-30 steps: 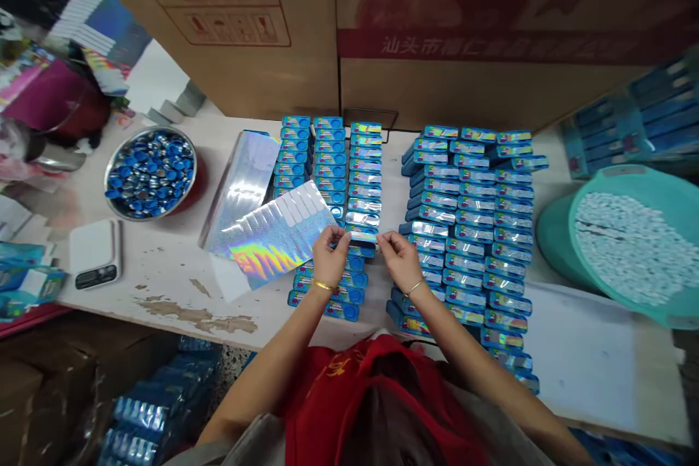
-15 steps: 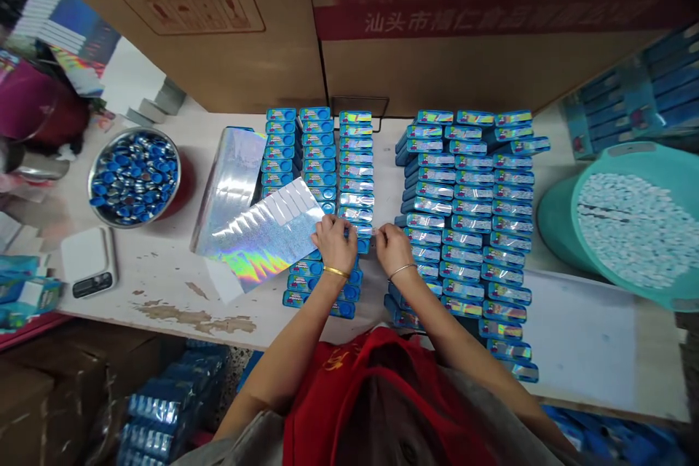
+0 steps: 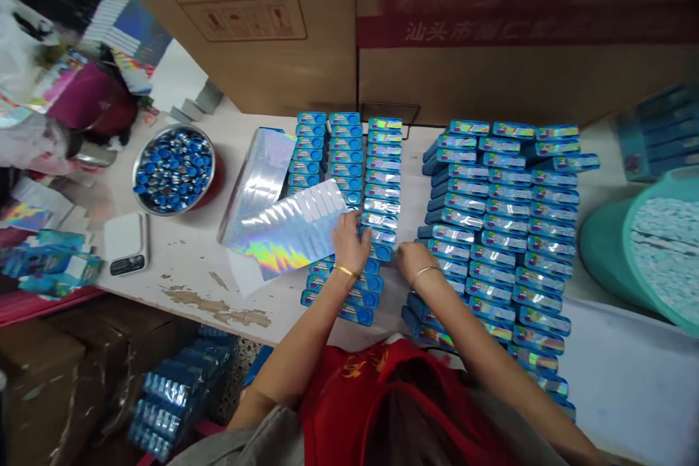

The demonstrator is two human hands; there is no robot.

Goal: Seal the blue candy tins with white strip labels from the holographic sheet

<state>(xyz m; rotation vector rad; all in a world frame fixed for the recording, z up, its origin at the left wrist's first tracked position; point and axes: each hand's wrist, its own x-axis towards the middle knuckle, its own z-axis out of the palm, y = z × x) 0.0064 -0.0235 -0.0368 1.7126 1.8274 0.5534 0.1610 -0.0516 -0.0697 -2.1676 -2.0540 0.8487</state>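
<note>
My left hand [image 3: 352, 242] lies over the right end of a shiny holographic sticker sheet [image 3: 289, 233], its fingertips apart by the middle column of small blue boxes [image 3: 382, 191]. Just right of that column is my right hand [image 3: 416, 263], its fingers curled together close to the end of a box. Whatever those fingers pinch is too small to make out. Boxes higher in the column carry shiny labels on their upward sides; the blue boxes [image 3: 345, 169] left of it show bare round ends. Part of the sheet covers some boxes.
Labelled boxes [image 3: 494, 251] stand in several rows to the right. A teal tub [image 3: 606, 247] of small white pieces is beyond them. At left are a metal bowl [image 3: 173, 169] of blue-and-silver pieces and a white scale [image 3: 125, 242]. Large cartons [image 3: 306, 80] wall the back.
The view has shifted, so the table appears farther right. My right hand has drawn slightly away from the box end; my left fingers have spread a little near the sheet's edge.
</note>
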